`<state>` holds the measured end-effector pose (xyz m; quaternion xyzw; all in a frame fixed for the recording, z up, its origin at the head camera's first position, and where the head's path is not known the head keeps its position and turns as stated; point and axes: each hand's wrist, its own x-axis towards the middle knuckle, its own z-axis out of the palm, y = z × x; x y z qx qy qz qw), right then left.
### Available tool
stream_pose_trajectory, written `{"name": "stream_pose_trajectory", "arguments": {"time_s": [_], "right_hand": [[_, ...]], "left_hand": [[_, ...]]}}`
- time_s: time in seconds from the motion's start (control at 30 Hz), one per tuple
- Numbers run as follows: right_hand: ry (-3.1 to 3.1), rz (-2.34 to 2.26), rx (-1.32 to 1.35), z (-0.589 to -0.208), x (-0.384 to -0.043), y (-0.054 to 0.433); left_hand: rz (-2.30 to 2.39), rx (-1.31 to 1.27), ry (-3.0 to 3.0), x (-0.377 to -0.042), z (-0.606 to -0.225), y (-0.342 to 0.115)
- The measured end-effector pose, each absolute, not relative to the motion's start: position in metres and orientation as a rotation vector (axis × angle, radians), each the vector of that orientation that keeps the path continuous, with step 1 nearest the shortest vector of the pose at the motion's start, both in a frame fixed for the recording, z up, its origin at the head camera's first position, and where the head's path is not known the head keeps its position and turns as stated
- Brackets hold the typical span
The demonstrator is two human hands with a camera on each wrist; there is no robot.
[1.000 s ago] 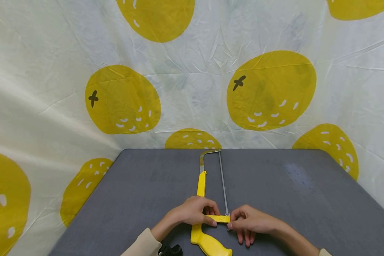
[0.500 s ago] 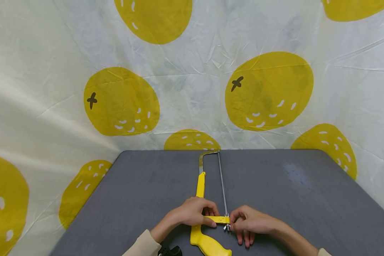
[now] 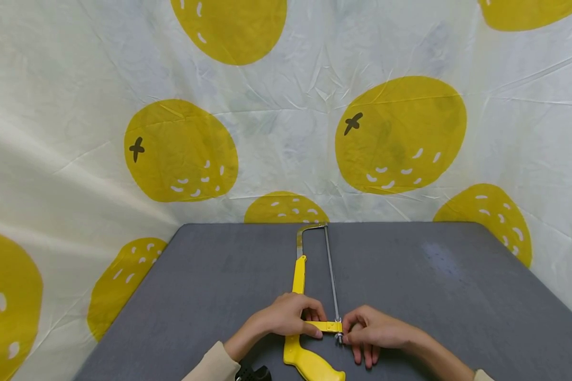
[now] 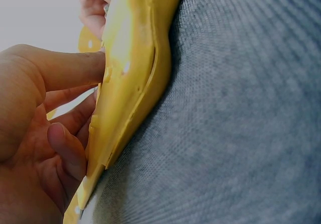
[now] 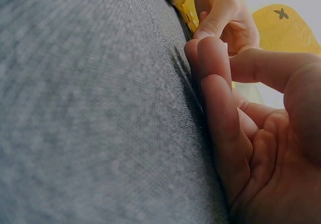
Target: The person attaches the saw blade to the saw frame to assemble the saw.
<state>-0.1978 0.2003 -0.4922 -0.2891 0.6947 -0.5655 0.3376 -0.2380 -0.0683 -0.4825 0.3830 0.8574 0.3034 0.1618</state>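
Note:
A hacksaw (image 3: 313,362) with a yellow handle lies on the grey table, its bow pointing away from me. Its thin blade (image 3: 331,270) runs along the right side. My left hand (image 3: 291,315) grips the yellow frame just above the handle, thumb on the near side of the short crosspiece. At that crosspiece's right end sits a small metal wing nut (image 3: 339,338). The thumb and forefinger of my right hand (image 3: 376,328) pinch at the wing nut, and its other fingers rest on the table. In the right wrist view, fingers hide the nut.
The grey padded table (image 3: 410,286) stretches to a wrinkled white curtain (image 3: 286,132) printed with yellow fruit. A black device (image 3: 253,373) is at my left wrist near the bottom edge.
The wing nut has turned between my right fingers, its wings showing at different angles. The hacksaw and my left hand hold their place; the head view shifted slightly.

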Motion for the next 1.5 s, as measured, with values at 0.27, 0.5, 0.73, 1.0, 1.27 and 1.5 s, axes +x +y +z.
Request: {"name": "stream_pose_trajectory", "arguments": {"time_s": [0.27, 0.5, 0.73, 1.0, 1.27, 1.5], "right_hand": [[1.783, -1.494, -0.729, -0.4925, -0.1986, 0.2005], [1.774, -1.507, -0.731, -0.4922, -0.1986, 0.2004], [1.778, -1.501, -0.735, -0.4905, -0.1992, 0.2001], [1.791, -1.478, -0.767, -0.488, -0.1991, 0.2011], [1.809, -1.46, -0.712, -0.4887, -0.1986, 0.1997], [1.823, -1.464, -0.716, -0.4913, -0.1977, 0.1986]], "left_hand": [[0.863, 1.093, 2.447, -0.2376, -0.4798, -0.0673], [0.863, 1.091, 2.448, -0.2373, -0.4793, -0.0671], [0.87, 1.076, 2.442, -0.2376, -0.4782, -0.0671], [0.894, 1.052, 2.417, -0.2364, -0.4756, -0.0667], [0.9, 1.038, 2.419, -0.2346, -0.4744, -0.0665], [0.858, 1.066, 2.451, -0.2344, -0.4773, -0.0674]]}}
